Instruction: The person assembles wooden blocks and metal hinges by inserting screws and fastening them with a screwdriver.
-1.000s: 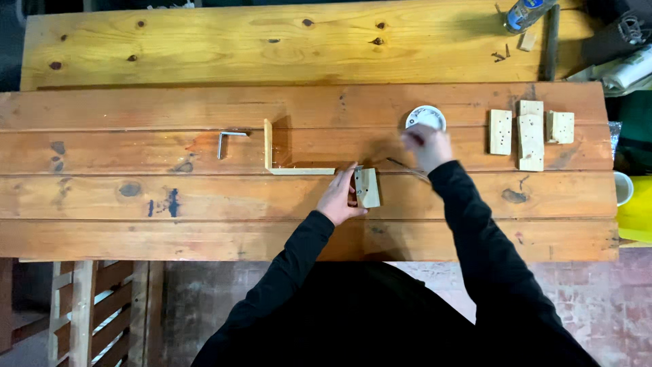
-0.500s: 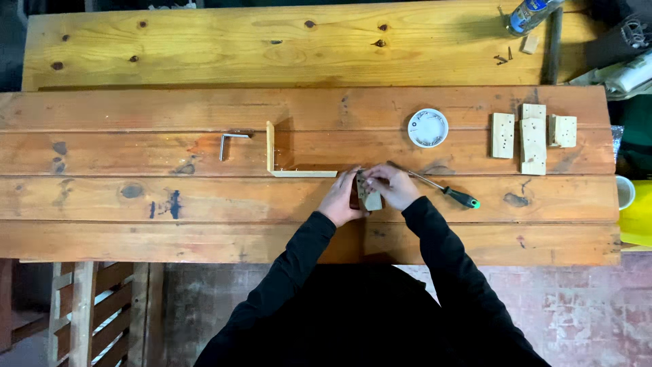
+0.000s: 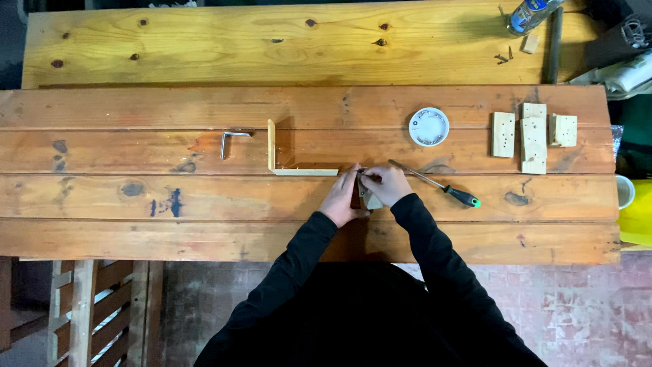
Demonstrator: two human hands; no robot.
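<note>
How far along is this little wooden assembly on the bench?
Done: a pale L-shaped wooden piece stands joined. In hand: left hand and right hand hold a small wooden block. Left: three drilled blocks lie loose; the green-handled screwdriver rests unused.

Both hands (image 3: pixel 367 190) together, fingers curled

Wood block (image 3: pixel 370 198) between both hands, screwdriver (image 3: pixel 435 183) just right, round dish (image 3: pixel 429 127) behind, L-shaped frame (image 3: pixel 288 160) left.
</note>
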